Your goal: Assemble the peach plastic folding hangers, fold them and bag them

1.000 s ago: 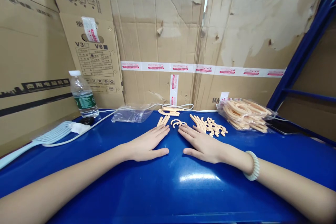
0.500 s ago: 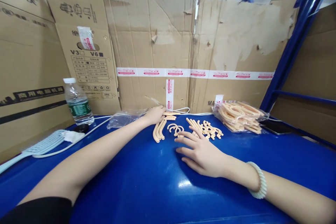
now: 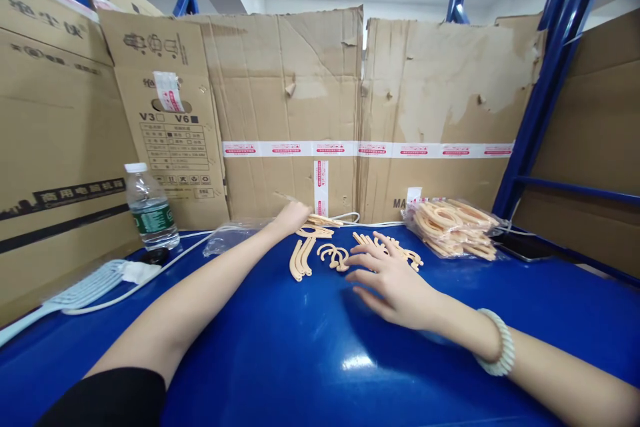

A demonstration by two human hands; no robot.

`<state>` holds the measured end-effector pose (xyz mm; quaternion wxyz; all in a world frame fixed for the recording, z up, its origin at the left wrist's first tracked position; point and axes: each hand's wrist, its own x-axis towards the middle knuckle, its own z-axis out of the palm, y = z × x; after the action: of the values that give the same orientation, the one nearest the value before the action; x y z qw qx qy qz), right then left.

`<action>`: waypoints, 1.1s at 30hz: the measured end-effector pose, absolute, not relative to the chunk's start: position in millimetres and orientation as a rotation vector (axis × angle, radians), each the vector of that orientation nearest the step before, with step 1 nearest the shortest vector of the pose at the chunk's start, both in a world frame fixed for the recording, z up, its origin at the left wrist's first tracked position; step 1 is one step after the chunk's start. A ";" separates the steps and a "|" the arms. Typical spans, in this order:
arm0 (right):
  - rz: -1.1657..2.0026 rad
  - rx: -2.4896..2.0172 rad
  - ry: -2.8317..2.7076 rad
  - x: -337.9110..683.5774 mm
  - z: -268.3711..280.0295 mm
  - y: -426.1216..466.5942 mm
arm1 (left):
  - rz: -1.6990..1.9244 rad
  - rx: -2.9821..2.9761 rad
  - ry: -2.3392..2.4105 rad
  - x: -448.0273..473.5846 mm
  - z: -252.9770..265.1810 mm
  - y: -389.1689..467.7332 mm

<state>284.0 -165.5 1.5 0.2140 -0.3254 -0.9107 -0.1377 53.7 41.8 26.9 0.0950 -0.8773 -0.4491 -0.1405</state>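
Note:
My left hand [image 3: 293,217] reaches to the back of the blue table, fingers curled down at a pile of flat beige strips [image 3: 326,221]. Its fingertips are hidden, so I cannot make out what is in its grip. Just in front lie several long curved beige strips [image 3: 301,260] with holes at their ends. Beside them rest beige hook-shaped pieces [image 3: 332,256]. My right hand [image 3: 393,280] hangs open over the table, fingers spread and nothing held. It partly covers another group of small beige curved pieces [image 3: 414,257].
A clear bag of beige pieces [image 3: 453,227] lies back right, near a dark flat device [image 3: 525,247]. At left are a water bottle [image 3: 151,210], a light blue hairbrush [image 3: 90,285] and a white cable [image 3: 175,267]. Cardboard sheets [image 3: 290,93] wall the back.
My right hand has shifted slightly right, relative to the hook-shaped pieces. My left hand stays at the back pile, where the strips now lie fanned differently. The camera view has tilted up a little.

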 end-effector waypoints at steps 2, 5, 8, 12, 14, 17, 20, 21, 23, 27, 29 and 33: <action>-0.351 -0.936 -2.439 290.1 3.0 -161.1 | -0.563 -2.637 -1.371 48.8 38.9 35.7; -0.178 -1.007 -2.225 297.0 3.8 -151.8 | -0.823 -2.712 -1.440 43.3 52.9 11.3; 0.301 -1.092 -1.941 296.0 3.5 -146.5 | -1.020 -2.905 -1.478 41.4 52.1 -35.1; 1.022 -1.056 -1.615 281.9 3.0 -154.4 | -1.092 -3.204 -1.481 40.0 29.4 -106.0; 1.227 -1.021 -1.481 273.1 2.1 -162.7 | -1.150 -3.226 -1.496 39.6 16.1 -130.4; 1.466 -0.977 -1.355 262.0 -1.4 -174.7 | -1.302 -3.090 -1.508 40.6 0.5 -149.4; 1.616 -0.918 -1.357 255.0 -8.2 -180.8 | -1.209 -2.999 -1.256 42.1 -10.5 -160.6; 1.615 -0.908 -1.385 253.6 -10.8 -181.1 | -1.093 -2.974 -1.098 42.3 -13.8 -164.8; 1.555 -0.917 -1.448 252.1 -15.0 -179.5 | -0.848 -2.891 -0.812 42.2 -19.8 -173.6; 1.425 -0.927 -1.530 252.5 -16.4 -174.5 | -0.838 -2.849 -0.742 42.3 -25.9 -183.4; 1.402 -0.897 -1.585 252.5 -14.4 -174.7 | -1.140 -2.932 -0.982 43.4 -25.3 -181.5; 1.350 -0.826 -1.733 250.0 -11.8 -180.6 | -1.555 -3.324 -1.598 46.9 -22.7 -171.3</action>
<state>250.0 -180.6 -11.8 0.3868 -0.3246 -0.6809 0.5304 46.9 -171.3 -22.7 -0.4175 -0.7546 -0.3628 -0.3530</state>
